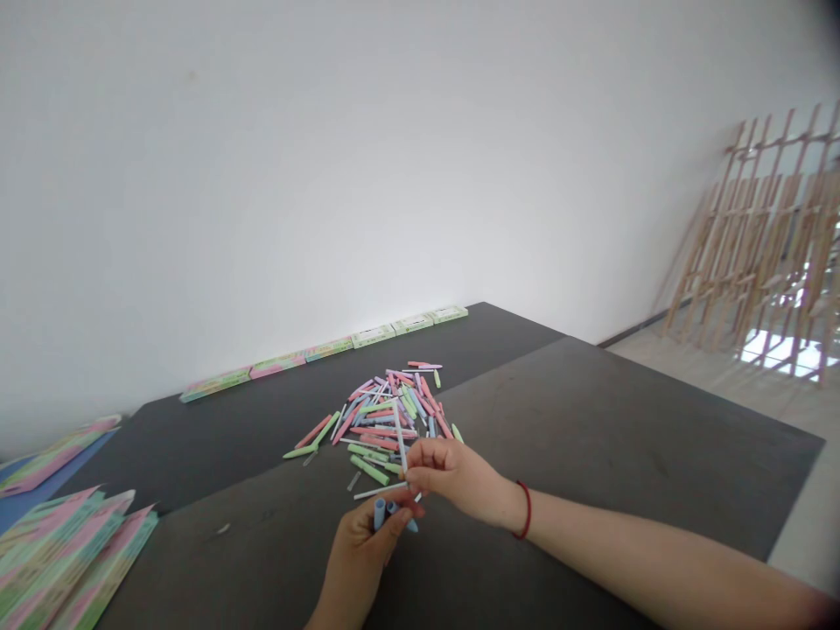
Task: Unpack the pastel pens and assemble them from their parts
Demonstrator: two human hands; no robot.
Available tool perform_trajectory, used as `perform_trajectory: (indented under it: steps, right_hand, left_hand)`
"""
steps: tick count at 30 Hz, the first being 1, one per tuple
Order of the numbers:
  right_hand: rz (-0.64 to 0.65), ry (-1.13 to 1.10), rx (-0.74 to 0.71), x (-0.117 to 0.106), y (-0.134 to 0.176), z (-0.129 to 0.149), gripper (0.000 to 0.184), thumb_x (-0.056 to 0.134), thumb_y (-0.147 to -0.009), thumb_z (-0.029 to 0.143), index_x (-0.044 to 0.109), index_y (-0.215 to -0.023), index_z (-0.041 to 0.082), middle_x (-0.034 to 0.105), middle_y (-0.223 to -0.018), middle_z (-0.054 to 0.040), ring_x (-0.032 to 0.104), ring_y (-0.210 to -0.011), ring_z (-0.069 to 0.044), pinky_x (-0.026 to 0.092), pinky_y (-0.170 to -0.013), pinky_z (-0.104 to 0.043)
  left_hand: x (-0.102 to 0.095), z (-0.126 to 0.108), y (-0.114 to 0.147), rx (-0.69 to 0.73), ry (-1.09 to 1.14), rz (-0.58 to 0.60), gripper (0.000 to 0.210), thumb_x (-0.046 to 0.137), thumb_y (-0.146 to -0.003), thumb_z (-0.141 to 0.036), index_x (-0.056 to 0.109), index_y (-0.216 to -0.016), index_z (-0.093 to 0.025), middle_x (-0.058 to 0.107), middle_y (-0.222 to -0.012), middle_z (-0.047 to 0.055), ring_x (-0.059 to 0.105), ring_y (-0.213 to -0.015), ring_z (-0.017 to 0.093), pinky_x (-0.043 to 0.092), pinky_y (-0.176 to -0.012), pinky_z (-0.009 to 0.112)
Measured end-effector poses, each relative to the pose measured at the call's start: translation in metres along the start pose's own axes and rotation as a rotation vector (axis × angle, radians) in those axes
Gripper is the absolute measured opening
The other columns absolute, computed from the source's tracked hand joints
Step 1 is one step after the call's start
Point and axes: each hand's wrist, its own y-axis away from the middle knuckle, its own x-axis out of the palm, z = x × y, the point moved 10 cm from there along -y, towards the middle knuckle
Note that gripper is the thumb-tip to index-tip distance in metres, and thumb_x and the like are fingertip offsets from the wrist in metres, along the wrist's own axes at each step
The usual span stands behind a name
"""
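My left hand [360, 544] is closed around light blue pen barrel pieces [379, 514], whose open round ends point up. A pointed blue tip sticks out past its fingers. Just to the right and above, my right hand [452, 472] pinches a thin white pen refill [399, 430], which stands nearly upright. The two hands almost touch. Beside the left fingertips is another white refill [375, 493]; whether it lies on the table or is held, I cannot tell. Beyond my hands spreads a loose pile of pen parts [387, 407] in pink, green, blue and lilac.
A row of flat pastel boxes [328, 348] runs along the white wall at the dark table's [525, 437] back edge. More pastel packets [72, 551] lie at the lower left, near a blue surface [59, 481]. Wooden racks [761, 245] stand on the floor at right.
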Motion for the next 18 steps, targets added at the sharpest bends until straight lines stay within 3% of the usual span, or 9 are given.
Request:
perform_trajectory:
  steps: [4,8,14,18]
  right_hand:
    - [0.024,0.233,-0.110,0.006,0.002,0.013,0.010,0.058,-0.081,0.024,0.055,-0.076,0.017,0.056,-0.067,0.0026,0.050,-0.055,-0.009,0.039,-0.055,-0.022]
    - [-0.009,0.517,-0.318,0.010,0.007,0.029,0.008,0.062,-0.079,0.019,0.058,-0.073,0.017,0.054,-0.077,0.0005,0.052,-0.075,-0.012,0.041,-0.071,-0.024]
    - [0.042,0.661,-0.378,0.016,0.009,0.030,0.010,0.060,-0.082,0.017,0.057,-0.072,0.017,0.054,-0.078,-0.0004,0.052,-0.081,-0.014,0.042,-0.076,-0.026]
    - [0.054,0.707,-0.421,0.017,0.012,0.039,0.011,0.059,-0.081,0.014,0.055,-0.071,0.017,0.055,-0.078,-0.0005,0.052,-0.081,-0.014,0.041,-0.076,-0.025]
  left_hand:
    - [0.005,-0.002,0.000,0.022,-0.114,0.030,0.021,0.064,-0.074,-0.036,0.070,-0.071,-0.017,0.065,-0.060,0.000,0.038,-0.041,0.007,0.028,-0.040,0.019]
    - [0.008,-0.012,0.002,0.055,-0.162,0.035,0.019,0.064,-0.072,-0.032,0.068,-0.060,-0.017,0.064,-0.058,-0.001,0.048,-0.050,0.011,0.034,-0.048,0.020]
    - [0.013,-0.018,0.003,0.072,-0.159,0.062,0.014,0.064,-0.073,-0.030,0.068,-0.068,-0.018,0.066,-0.065,-0.001,0.056,-0.063,0.015,0.041,-0.061,0.023]
    - [0.013,-0.019,0.004,0.080,-0.110,0.053,0.011,0.065,-0.074,-0.028,0.060,-0.079,-0.020,0.067,-0.070,-0.002,0.058,-0.066,0.016,0.043,-0.064,0.023]
